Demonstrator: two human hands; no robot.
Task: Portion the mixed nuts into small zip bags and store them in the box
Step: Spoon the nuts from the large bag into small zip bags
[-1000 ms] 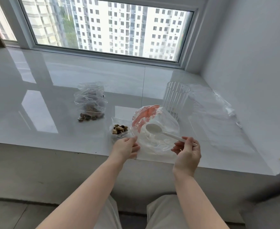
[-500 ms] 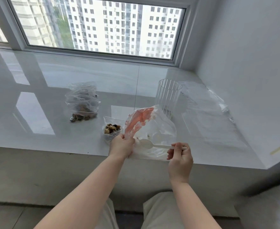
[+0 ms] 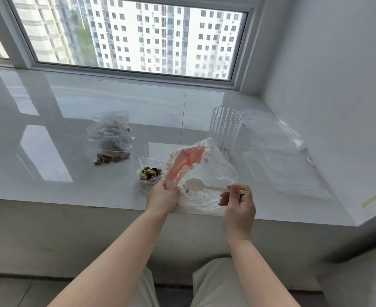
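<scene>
The big clear bag [image 3: 213, 173], streaked orange, sags nearly empty at the counter [image 3: 71, 103] edge. The left hand [image 3: 162, 197] grasps its mouth; the right hand [image 3: 238, 204] pinches a white spoon [image 3: 201, 186] inside. A small nut-filled bag [image 3: 149, 175] stands just left.

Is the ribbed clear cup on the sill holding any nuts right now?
No, the ribbed clear cup stands empty; the nuts show in the small zip bag by the left hand.

White spoon [image 3: 195, 184]; clear big bag [image 3: 207, 171] with orange-red print; clear ribbed cup [image 3: 225, 129]; brown-tan-black nuts [image 3: 150, 172]; glossy white sill [image 3: 71, 120].
</scene>
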